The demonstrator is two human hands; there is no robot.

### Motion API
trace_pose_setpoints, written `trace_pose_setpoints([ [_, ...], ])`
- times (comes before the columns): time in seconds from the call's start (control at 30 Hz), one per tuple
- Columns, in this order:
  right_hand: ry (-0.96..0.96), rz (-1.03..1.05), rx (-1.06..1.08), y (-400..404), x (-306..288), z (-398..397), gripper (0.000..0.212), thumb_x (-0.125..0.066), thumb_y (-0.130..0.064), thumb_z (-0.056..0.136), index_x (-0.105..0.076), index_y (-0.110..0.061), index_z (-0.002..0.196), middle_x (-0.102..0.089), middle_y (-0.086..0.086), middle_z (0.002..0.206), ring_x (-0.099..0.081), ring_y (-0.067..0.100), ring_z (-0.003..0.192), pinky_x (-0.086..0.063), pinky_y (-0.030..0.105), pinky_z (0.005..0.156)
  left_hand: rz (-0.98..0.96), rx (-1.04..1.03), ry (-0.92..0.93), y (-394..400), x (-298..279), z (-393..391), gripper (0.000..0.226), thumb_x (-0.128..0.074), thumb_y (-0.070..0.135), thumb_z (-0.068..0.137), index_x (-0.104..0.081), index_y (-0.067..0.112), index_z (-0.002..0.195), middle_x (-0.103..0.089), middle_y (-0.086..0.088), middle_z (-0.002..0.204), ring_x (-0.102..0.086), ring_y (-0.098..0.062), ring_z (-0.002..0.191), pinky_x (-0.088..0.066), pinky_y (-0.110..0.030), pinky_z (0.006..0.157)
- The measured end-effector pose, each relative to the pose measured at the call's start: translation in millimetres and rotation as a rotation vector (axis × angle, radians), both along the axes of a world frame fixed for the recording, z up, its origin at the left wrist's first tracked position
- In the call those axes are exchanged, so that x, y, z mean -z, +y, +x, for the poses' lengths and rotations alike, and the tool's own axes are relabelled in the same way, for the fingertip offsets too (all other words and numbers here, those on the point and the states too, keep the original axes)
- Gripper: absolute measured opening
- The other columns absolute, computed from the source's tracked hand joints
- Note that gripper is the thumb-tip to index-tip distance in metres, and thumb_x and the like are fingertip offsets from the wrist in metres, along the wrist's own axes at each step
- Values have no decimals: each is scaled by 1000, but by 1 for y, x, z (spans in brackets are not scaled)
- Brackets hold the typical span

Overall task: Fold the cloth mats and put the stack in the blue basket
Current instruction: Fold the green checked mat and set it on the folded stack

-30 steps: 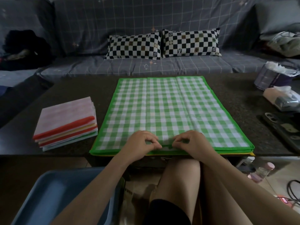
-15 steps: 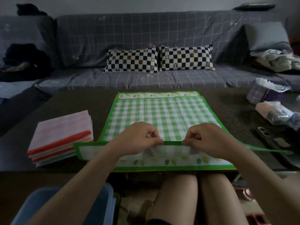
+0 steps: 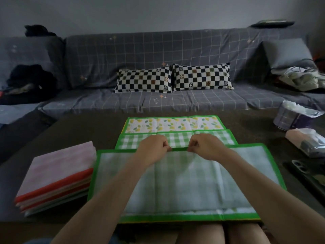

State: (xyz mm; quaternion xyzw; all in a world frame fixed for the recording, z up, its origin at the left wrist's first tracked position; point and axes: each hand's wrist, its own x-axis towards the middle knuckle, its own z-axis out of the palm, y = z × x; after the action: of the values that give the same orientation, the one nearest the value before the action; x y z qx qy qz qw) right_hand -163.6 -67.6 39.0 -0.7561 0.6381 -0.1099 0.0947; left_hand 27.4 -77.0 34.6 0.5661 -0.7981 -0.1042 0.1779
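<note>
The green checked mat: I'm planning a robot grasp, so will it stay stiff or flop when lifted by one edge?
Probably floppy: the green checked mat bends over itself where both hands pinch its edge. Likely light, since fingertip pinches carry it. Its visible creases suggest it holds folds.

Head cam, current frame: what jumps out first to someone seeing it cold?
The green gingham mat at table centre, its near edge pinched by the left hand and right hand and carried over toward the far side, pale underside up. Beyond it shows a lemon-print mat; to the left sits a stack of folded mats. On the sofa behind, two checkered pillows.
</note>
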Motion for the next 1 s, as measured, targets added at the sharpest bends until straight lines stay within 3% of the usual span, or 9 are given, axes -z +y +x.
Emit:
trace_pose_setpoints([
  [0.13,-3,13,72,-19,39,4,18,-59,-34,88,-65,-20,98,-67,0,106,-59,22,101,-40,34,88,-20,-59,-109,-15,45,-9,15,-51,25,95,-58,18,84,-65,0,89,-60,-18,83,-41,-30,73],
  [0.27,-25,-6,112,-21,70,6,17,-56,-34,89,-64,-21,97,-63,0,107,-55,23,105,-36,36,93,-72,-76,-138,-13,77,-12,16,-45,27,98,-57,17,100,-57,0,106,-53,-21,102,-36,-34,85],
  [0.43,-31,-97,131,-14,87,6,19,-55,-37,89,-63,-24,101,-57,-3,114,-48,19,114,-29,33,98,-174,-91,-2,10,94,-15,22,-47,23,96,-62,16,110,-55,-1,118,-51,-22,110,-35,-34,93],
  [0.5,-45,-114,132,-10,90,7,20,-53,-36,91,-61,-23,104,-57,-4,115,-47,18,115,-26,32,101,-111,-95,-44,23,96,-15,34,-38,28,99,-57,18,126,-48,-2,137,-41,-22,128,-28,-36,107],
  [0.57,-40,-133,139,-6,93,8,21,-51,-36,92,-60,-23,106,-57,-6,117,-47,16,116,-23,30,103,19,-91,-125,32,99,-15,47,-27,34,101,-37,20,145,-24,-2,157,-14,-21,145,-8,-41,119],
  [0.7,-56,-168,88,9,95,14,33,-46,-30,95,-54,-24,126,-52,-5,134,-38,15,130,-16,28,110,117,-66,-262,37,103,-15,56,-17,40,101,-3,24,153,9,-1,160,14,-20,147,10,-45,117],
  [0.8,-31,-87,-5,27,101,23,44,-31,-33,100,-35,-26,143,-31,-5,152,-20,13,143,-9,29,116,103,-87,-281,39,105,-15,56,-17,41,101,1,27,153,10,-1,160,14,-20,147,11,-45,116],
  [0.9,64,-6,-38,44,110,21,63,-2,-54,91,-14,-32,149,-9,-9,158,-1,11,146,2,31,117,113,-101,-250,40,105,-16,55,-15,42,101,1,30,153,10,0,160,14,-20,147,14,-46,115],
  [1.0,101,26,48,48,111,0,56,-10,-54,96,-5,-37,149,-1,-10,158,6,11,146,5,34,117,132,-91,-255,40,103,-16,56,-13,43,101,3,30,152,12,1,160,15,-19,146,15,-47,114],
])
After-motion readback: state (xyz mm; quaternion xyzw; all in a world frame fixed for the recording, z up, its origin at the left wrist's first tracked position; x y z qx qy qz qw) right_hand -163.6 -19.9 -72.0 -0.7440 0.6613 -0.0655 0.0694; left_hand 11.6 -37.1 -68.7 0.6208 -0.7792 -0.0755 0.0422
